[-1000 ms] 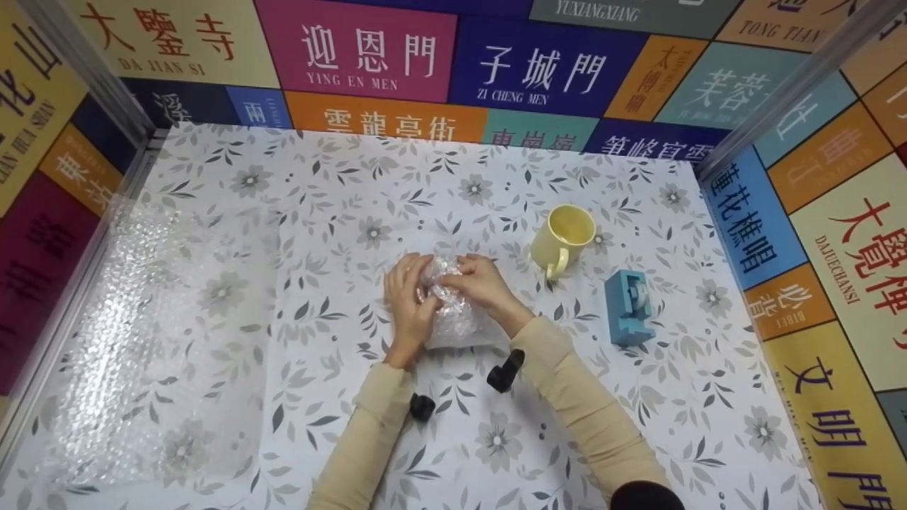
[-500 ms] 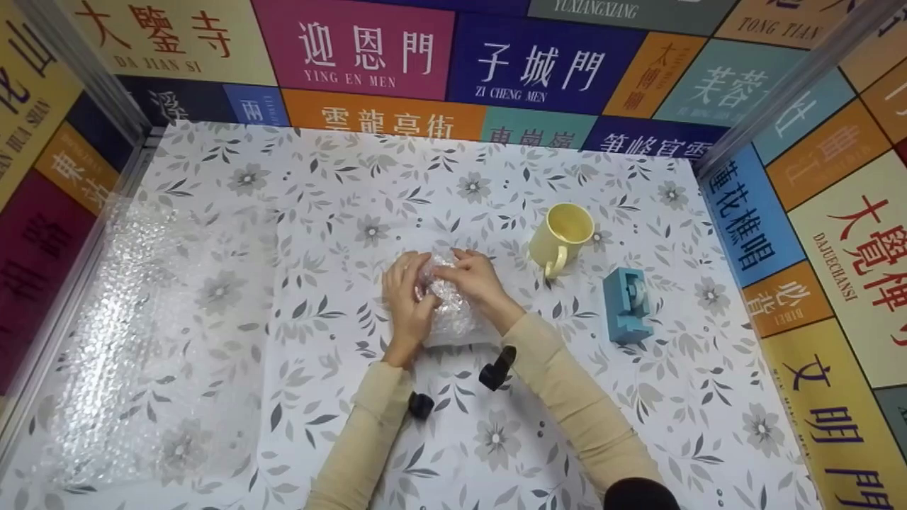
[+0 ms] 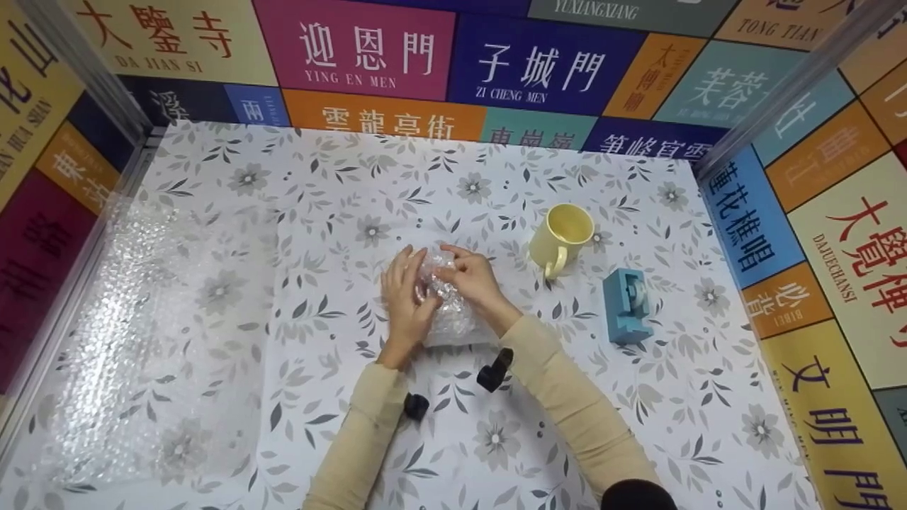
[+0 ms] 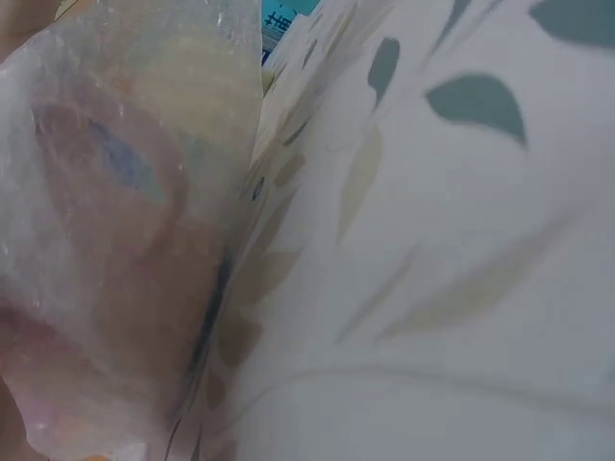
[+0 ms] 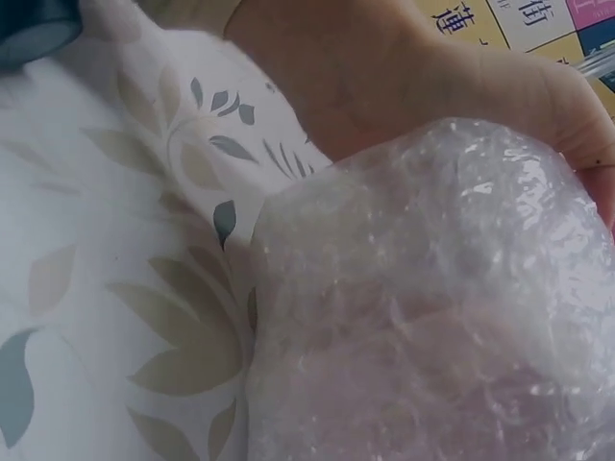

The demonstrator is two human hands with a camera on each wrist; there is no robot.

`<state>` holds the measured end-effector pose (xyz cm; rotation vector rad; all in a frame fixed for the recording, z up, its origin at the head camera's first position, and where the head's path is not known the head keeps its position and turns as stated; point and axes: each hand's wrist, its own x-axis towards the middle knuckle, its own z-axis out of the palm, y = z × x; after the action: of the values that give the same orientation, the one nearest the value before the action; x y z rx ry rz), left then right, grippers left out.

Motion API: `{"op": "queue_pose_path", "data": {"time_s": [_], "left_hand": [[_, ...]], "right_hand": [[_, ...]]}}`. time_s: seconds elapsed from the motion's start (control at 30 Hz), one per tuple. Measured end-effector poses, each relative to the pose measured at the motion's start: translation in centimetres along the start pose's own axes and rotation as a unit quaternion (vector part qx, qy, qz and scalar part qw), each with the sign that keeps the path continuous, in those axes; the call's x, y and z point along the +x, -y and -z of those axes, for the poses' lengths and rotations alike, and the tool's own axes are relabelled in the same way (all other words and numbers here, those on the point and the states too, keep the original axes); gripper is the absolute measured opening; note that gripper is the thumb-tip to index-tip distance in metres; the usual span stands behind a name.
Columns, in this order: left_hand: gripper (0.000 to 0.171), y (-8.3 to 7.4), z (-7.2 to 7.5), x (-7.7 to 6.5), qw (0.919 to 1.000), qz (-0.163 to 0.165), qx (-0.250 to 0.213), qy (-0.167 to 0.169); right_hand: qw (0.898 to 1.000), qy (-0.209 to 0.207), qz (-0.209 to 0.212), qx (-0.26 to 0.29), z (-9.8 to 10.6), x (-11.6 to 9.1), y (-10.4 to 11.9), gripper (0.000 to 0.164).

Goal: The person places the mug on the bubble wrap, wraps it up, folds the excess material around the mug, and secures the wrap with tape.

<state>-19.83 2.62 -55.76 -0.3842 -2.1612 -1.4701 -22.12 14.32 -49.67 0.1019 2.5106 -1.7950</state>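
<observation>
My forearms, in beige sleeves [image 3: 354, 428], converge over a floral-covered table [image 3: 340, 177], the left rising almost straight from the near edge and the right slanting in more steeply from the lower right. Between them, at the middle of the table, lies a bubble-wrapped bundle [image 3: 459, 322], its longer axis running away from me, the far end leaning slightly left and the broad, pale edge facing my body. What is inside shows only as a blurred, pinkish shape through the plastic. My left hand [image 3: 407, 301] curves along the bundle's left side, fingers pointing away and thumb laid across the wrap. My right hand [image 3: 476, 280] comes over from the right, thumb and forefinger slightly apart as they grip the far end. Both hands are grasping the bundle. A yellow mug [image 3: 544, 248] and a blue tape dispenser [image 3: 620, 315] stand to the right; a bubble-wrap sheet [image 3: 163, 340] lies spread at left.
</observation>
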Motion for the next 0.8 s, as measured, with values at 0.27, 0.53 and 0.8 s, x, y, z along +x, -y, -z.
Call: {"op": "queue_pose_path", "data": {"time_s": [0.27, 0.53, 0.8], "left_hand": [[0.064, -0.2, 2.0, -0.5, 0.9918, 0.103, -0.056, -0.051], [0.058, -1.1, 2.5, -1.1, 0.9173, 0.361, -0.164, -0.035], [0.065, -1.7, 1.6, -1.4, 0.9120, 0.357, -0.202, -0.007]], "right_hand": [[0.997, 0.006, 0.045, -0.060, 0.0, -0.4, -0.4, 0.030], [0.990, -0.019, 0.089, -0.110, -0.1, -0.7, -0.8, 0.026], [0.989, -0.021, 0.096, -0.112, -0.1, -0.7, -0.9, 0.028]]}}
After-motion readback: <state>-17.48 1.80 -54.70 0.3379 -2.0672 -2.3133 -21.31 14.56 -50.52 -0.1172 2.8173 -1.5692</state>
